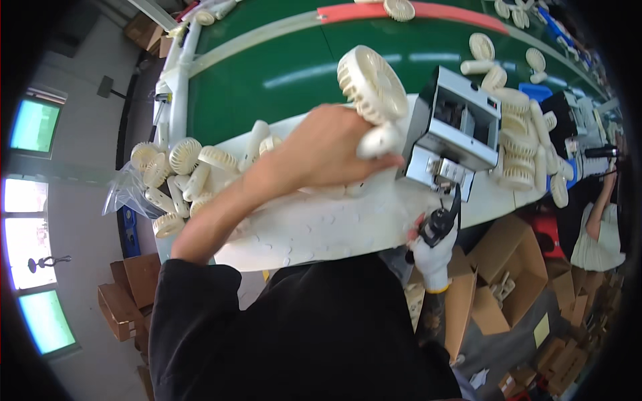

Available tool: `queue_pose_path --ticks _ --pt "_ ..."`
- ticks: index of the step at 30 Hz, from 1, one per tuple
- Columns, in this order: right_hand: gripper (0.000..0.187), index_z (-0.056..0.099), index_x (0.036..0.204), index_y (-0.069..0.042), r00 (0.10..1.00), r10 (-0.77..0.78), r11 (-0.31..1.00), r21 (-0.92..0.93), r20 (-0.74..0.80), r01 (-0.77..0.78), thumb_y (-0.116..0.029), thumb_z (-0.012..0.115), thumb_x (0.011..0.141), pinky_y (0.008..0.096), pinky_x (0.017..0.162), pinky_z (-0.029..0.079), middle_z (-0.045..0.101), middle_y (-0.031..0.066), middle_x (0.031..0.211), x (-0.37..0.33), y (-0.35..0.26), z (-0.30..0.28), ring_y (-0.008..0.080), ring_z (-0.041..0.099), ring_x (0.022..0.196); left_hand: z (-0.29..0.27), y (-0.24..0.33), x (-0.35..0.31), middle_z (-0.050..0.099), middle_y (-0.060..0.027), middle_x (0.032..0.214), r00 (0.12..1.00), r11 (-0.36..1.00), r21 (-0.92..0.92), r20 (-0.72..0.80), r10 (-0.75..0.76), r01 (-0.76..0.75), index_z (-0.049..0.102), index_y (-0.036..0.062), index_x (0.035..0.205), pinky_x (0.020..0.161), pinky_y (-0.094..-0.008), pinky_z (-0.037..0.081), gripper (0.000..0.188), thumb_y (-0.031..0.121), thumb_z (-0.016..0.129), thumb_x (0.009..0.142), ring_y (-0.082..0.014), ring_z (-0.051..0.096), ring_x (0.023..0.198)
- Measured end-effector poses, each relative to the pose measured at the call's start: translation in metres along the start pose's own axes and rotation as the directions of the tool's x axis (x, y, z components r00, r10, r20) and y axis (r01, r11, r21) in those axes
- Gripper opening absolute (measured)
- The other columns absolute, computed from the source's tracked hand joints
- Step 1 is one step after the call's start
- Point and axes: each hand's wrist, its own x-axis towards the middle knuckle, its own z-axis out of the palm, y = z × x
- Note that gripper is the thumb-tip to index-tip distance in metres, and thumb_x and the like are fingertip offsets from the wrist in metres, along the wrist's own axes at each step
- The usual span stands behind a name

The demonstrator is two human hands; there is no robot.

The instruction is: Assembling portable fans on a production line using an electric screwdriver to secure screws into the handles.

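My bare left hand (pixel 321 147) is closed round the handle end of a cream handheld fan (pixel 376 83), its round slatted head tilted up above my knuckles. In my right hand (pixel 432 259), which wears a white glove, is a black electric screwdriver (pixel 437 226). The screwdriver is beside the front of a grey metal box-shaped machine (pixel 461 113), probably a screw feeder, with a small metal outlet (pixel 447 170). The screwdriver's tip is too small to make out clearly. Under both hands lies a white work surface (pixel 314 234).
Cream fans (pixel 185 156) lie heaped at the left, and more fans (pixel 518 147) are stacked right of the machine. Beyond runs a green conveyor belt (pixel 267 90) with a red strip (pixel 414 12). Cardboard boxes (pixel 511 267) stand at the lower right. Another person (pixel 598 227) is at the far right.
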Motion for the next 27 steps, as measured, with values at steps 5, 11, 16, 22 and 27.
queue_pose_path --ticks 5,11,16,22,27 --pt "0.022 0.055 0.093 -0.002 0.996 -0.016 0.999 -0.030 0.084 0.019 0.005 0.068 0.076 0.0238 0.066 0.049 0.058 0.0030 0.078 -0.002 -0.019 0.002 0.0096 0.059 0.070 0.000 -0.119 0.101 0.070 -0.0143 0.077 0.945 0.896 0.374 0.122 -0.304 0.240 0.072 0.0074 0.092 0.074 -0.0406 0.054 0.056 0.061 0.065 0.078 -0.0327 0.069 0.079" --pt "0.027 0.057 0.090 -0.001 1.000 0.006 0.992 -0.126 -0.030 -0.010 0.001 0.072 0.068 0.0271 0.066 0.051 0.061 0.0054 0.080 0.000 -0.009 -0.008 0.0121 0.061 0.071 -0.018 -0.156 0.179 0.068 -0.0214 0.106 0.877 0.816 0.459 0.146 -0.458 0.350 0.071 0.0069 0.112 0.090 -0.0410 0.050 0.106 0.094 0.025 0.073 -0.0291 0.068 0.095" --pt "0.027 0.061 0.082 -0.004 0.998 -0.018 0.965 -0.262 -0.053 0.003 -0.007 0.075 0.059 0.0302 0.058 0.050 0.062 0.0068 0.071 -0.003 -0.006 -0.011 0.0177 0.059 0.059 -0.089 -0.242 0.278 0.068 -0.0190 0.105 0.938 0.821 0.481 -0.299 -0.176 0.308 0.059 0.0003 0.114 0.087 -0.0398 0.053 0.043 0.028 0.062 0.082 -0.0309 0.067 0.091" --pt "0.030 0.061 0.086 -0.005 0.999 0.002 0.954 -0.300 0.048 0.013 -0.006 0.074 0.059 0.0296 0.060 0.050 0.064 0.0070 0.073 0.006 -0.018 -0.005 0.0184 0.061 0.062 -0.040 -0.440 0.362 0.064 -0.0228 0.117 0.919 0.810 0.551 -0.181 0.351 -0.201 0.061 -0.0003 0.117 0.091 -0.0408 0.051 0.044 0.013 0.069 0.075 -0.0347 0.064 0.104" --pt "0.031 0.061 0.087 -0.006 0.999 -0.002 0.962 -0.271 -0.044 -0.010 -0.008 0.073 0.059 0.0306 0.058 0.049 0.063 0.0068 0.071 0.007 -0.016 -0.007 0.0205 0.061 0.060 -0.009 -0.334 0.394 0.050 -0.0185 0.137 0.999 0.758 0.652 0.035 -0.018 -0.009 0.061 0.0022 0.112 0.102 -0.0385 0.045 0.050 0.002 0.076 0.065 -0.0330 0.054 0.119"
